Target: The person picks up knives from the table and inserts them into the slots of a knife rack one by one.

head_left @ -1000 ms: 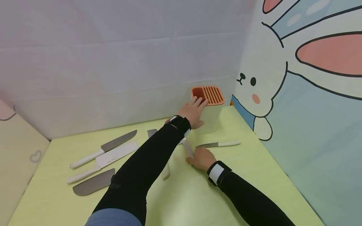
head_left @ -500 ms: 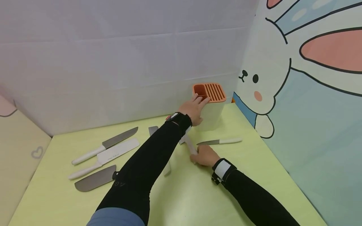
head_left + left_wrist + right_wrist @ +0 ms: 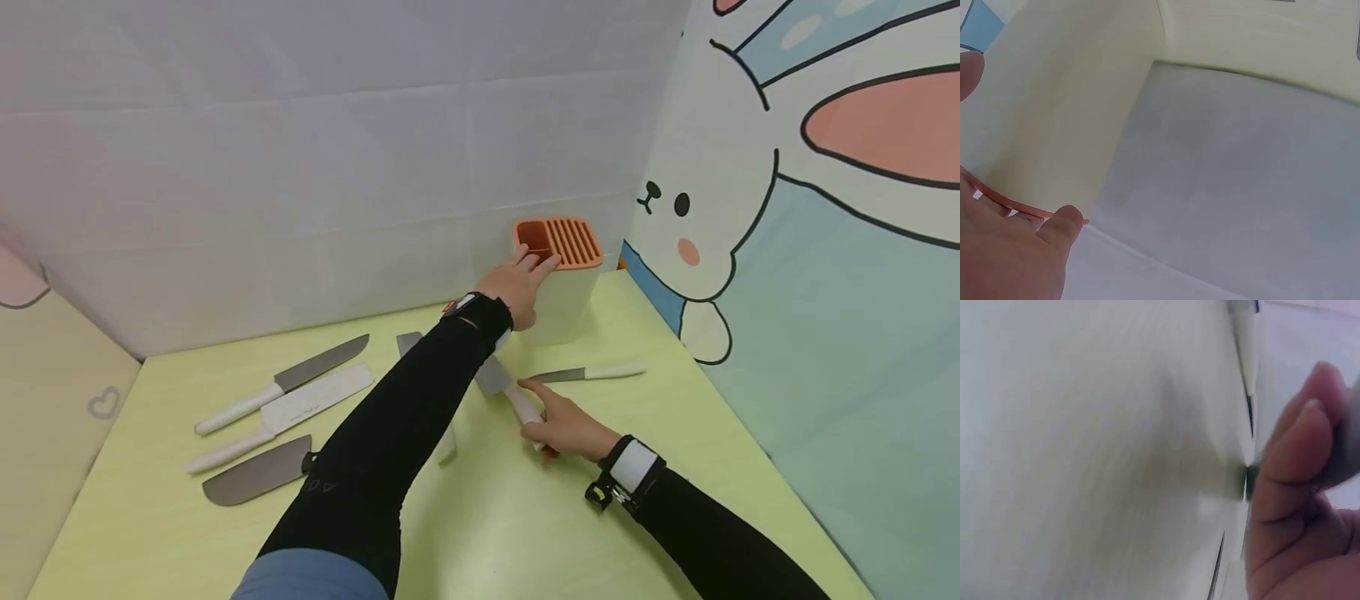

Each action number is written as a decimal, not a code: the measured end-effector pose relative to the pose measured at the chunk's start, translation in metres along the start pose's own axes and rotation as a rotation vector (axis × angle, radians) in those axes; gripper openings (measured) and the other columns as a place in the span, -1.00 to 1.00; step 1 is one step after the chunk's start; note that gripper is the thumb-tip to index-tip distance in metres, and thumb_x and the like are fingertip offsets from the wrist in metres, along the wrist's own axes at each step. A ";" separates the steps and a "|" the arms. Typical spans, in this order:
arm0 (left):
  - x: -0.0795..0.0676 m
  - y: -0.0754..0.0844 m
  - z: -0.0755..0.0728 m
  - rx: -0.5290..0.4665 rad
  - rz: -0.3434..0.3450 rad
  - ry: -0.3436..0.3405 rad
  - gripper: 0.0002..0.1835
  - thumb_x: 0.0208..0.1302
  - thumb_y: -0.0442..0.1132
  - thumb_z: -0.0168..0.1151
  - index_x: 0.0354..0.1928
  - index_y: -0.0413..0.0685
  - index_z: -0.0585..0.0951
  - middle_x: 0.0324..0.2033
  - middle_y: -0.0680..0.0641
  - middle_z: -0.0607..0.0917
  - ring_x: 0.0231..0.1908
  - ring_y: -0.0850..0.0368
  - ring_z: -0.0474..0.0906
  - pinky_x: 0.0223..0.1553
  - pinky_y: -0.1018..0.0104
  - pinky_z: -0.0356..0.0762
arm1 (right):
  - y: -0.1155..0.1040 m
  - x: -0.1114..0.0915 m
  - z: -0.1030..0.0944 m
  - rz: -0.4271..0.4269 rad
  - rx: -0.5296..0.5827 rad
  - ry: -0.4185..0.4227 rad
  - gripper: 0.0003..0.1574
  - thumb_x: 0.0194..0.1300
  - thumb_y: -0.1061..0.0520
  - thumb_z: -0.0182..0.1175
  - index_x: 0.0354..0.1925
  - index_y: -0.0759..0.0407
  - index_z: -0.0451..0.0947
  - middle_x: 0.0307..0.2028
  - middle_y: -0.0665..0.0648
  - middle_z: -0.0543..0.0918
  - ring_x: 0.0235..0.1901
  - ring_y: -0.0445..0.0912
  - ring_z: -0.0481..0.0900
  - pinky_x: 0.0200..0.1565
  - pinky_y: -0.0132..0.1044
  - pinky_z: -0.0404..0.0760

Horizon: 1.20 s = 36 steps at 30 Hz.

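Observation:
At the back of the table stands a pale knife holder (image 3: 558, 308) with an orange slotted top. My left hand (image 3: 512, 287) grips its rim, fingers over the near left edge; the left wrist view shows the little finger at the orange rim (image 3: 1022, 209). My right hand (image 3: 566, 423) holds a knife by its white handle (image 3: 525, 404), index finger extended along it. The broad grey blade (image 3: 492, 377) points away to the left, its far end hidden behind the left forearm. In the right wrist view the right hand's fingers (image 3: 1300, 444) curl beside the handle.
A small knife (image 3: 611, 371) lies right of the held one. On the left lie a pointed knife (image 3: 318, 364), a white cleaver (image 3: 318, 398) and a dark broad blade (image 3: 258, 472). Another knife (image 3: 447, 446) is mostly under the left forearm. Walls stand behind and right.
My right hand has moved toward the front right with the knife, and more of its blade now shows. The left hand stays on the holder's rim. The head view has shifted slightly.

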State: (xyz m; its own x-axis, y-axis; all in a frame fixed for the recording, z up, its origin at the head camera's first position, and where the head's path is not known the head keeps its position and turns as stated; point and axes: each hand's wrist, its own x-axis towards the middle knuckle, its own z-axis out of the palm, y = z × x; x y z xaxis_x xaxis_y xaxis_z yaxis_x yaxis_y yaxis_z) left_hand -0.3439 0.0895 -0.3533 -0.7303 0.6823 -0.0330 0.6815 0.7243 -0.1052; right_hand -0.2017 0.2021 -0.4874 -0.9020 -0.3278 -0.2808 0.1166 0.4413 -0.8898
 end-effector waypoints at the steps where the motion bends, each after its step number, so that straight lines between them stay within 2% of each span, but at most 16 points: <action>1: 0.000 0.000 -0.001 0.001 -0.003 -0.002 -0.13 0.21 -0.18 0.10 0.46 0.22 -0.15 0.38 -0.02 0.14 0.41 0.01 -0.22 0.25 0.25 0.22 | 0.000 -0.002 -0.001 -0.017 0.032 -0.004 -0.15 0.14 0.19 0.11 0.37 -0.09 0.09 -0.64 0.14 0.51 -0.74 -0.07 0.46 -0.63 -0.25 0.54; 5: -0.003 0.002 -0.004 0.005 -0.017 -0.012 -0.13 0.22 -0.17 0.10 0.46 0.23 -0.16 0.39 -0.01 0.13 0.41 0.03 -0.22 0.25 0.23 0.24 | 0.000 -0.007 -0.005 -0.090 0.136 -0.008 -0.42 0.26 0.24 0.03 0.26 0.05 0.31 -0.57 0.28 0.54 -0.67 0.03 0.45 -0.59 -0.26 0.49; 8: -0.005 0.003 -0.006 0.010 -0.016 -0.021 -0.14 0.23 -0.15 0.10 0.46 0.23 -0.16 0.39 -0.01 0.13 0.41 0.03 -0.23 0.26 0.21 0.21 | -0.001 -0.009 -0.008 -0.146 0.185 -0.027 -0.53 0.36 0.15 0.01 0.22 0.12 0.33 -0.32 0.40 0.63 -0.49 0.22 0.52 -0.46 -0.18 0.52; 12: -0.006 0.002 -0.008 0.009 -0.015 -0.027 -0.14 0.24 -0.14 0.10 0.46 0.22 -0.16 0.40 -0.02 0.11 0.41 0.02 -0.24 0.27 0.19 0.20 | -0.003 -0.009 -0.009 -0.249 0.210 -0.068 -0.41 0.31 0.17 0.09 0.28 0.11 0.24 0.06 0.41 0.52 -0.13 0.36 0.48 -0.19 -0.09 0.57; 15: -0.005 0.001 -0.007 0.006 -0.026 -0.033 -0.14 0.25 -0.12 0.09 0.46 0.24 -0.18 0.41 -0.01 0.08 0.41 0.03 -0.26 0.28 0.16 0.18 | -0.002 -0.006 -0.007 -0.323 0.221 -0.062 -0.30 0.22 0.24 0.18 0.30 0.11 0.20 0.14 0.39 0.46 0.02 0.32 0.44 -0.09 -0.19 0.57; 18: -0.004 -0.001 -0.006 -0.005 -0.032 -0.043 -0.14 0.27 -0.10 0.08 0.46 0.25 -0.20 0.44 -0.01 0.01 0.41 0.03 -0.28 0.31 0.08 0.10 | -0.001 0.000 -0.003 -0.384 0.197 0.012 -0.36 0.22 0.22 0.18 0.26 0.12 0.27 0.11 0.38 0.47 0.05 0.17 0.48 -0.05 -0.29 0.56; 20: -0.004 -0.001 -0.007 -0.023 -0.028 -0.052 -0.14 0.27 -0.09 0.06 0.46 0.23 -0.21 0.45 0.00 -0.07 0.41 0.03 -0.30 0.33 0.03 0.02 | -0.002 0.004 0.000 -0.425 0.150 0.093 -0.46 0.23 0.18 0.17 0.19 0.11 0.36 0.05 0.35 0.53 0.01 0.04 0.55 -0.03 -0.27 0.55; 24: -0.013 -0.002 -0.010 -0.040 -0.004 -0.030 -0.15 0.29 -0.05 0.03 0.45 0.23 -0.25 0.46 0.00 -0.19 0.41 0.05 -0.35 0.35 -0.03 -0.08 | -0.003 0.012 0.003 -0.505 -0.041 0.271 -0.56 0.22 0.09 0.19 0.09 0.10 0.49 -0.06 0.27 0.62 -0.14 -0.13 0.61 -0.09 -0.15 0.60; 27: -0.033 -0.001 -0.022 -0.057 0.033 0.013 -0.15 0.29 -0.02 0.05 0.46 0.21 -0.21 0.46 -0.02 -0.15 0.41 0.06 -0.35 0.35 -0.04 -0.12 | -0.005 0.016 0.003 -0.537 -0.170 0.373 -0.56 0.23 0.03 0.19 0.08 0.10 0.52 -0.08 0.20 0.65 -0.21 -0.16 0.60 -0.21 -0.13 0.62; 30: -0.067 -0.001 -0.037 -0.061 0.094 0.062 -0.17 0.27 0.01 0.08 0.46 0.13 -0.11 0.44 -0.06 -0.02 0.41 0.02 -0.27 0.34 -0.08 -0.12 | -0.007 0.016 0.001 -0.551 -0.224 0.442 -0.56 0.25 0.02 0.16 0.09 0.08 0.52 -0.08 0.13 0.64 -0.30 -0.17 0.57 -0.34 -0.20 0.59; 33: -0.108 -0.002 -0.043 -0.049 0.159 0.122 -0.22 0.25 0.03 0.11 0.43 0.05 0.04 0.40 -0.10 0.13 0.40 -0.01 -0.14 0.32 -0.11 -0.04 | -0.019 0.012 0.000 -0.569 -0.224 0.497 -0.60 0.27 0.10 0.14 0.07 0.14 0.52 -0.08 0.15 0.63 -0.32 -0.16 0.54 -0.39 -0.25 0.56; 36: -0.152 -0.002 -0.035 -0.062 0.219 0.191 -0.29 0.23 0.04 0.12 0.37 0.00 0.20 0.33 -0.11 0.28 0.37 -0.03 -0.01 0.28 -0.12 0.08 | -0.037 0.005 -0.001 -0.570 -0.144 0.524 -0.65 0.29 0.18 0.11 0.04 0.22 0.52 -0.13 0.21 0.64 -0.29 -0.12 0.59 -0.33 -0.27 0.60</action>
State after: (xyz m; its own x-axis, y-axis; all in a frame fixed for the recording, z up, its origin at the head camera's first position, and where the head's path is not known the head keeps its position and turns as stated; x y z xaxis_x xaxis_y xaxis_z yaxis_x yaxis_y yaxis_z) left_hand -0.2322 -0.0120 -0.3129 -0.5476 0.8250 0.1399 0.8276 0.5586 -0.0549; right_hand -0.2109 0.1845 -0.4558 -0.8891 -0.1153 0.4430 -0.4456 0.4390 -0.7802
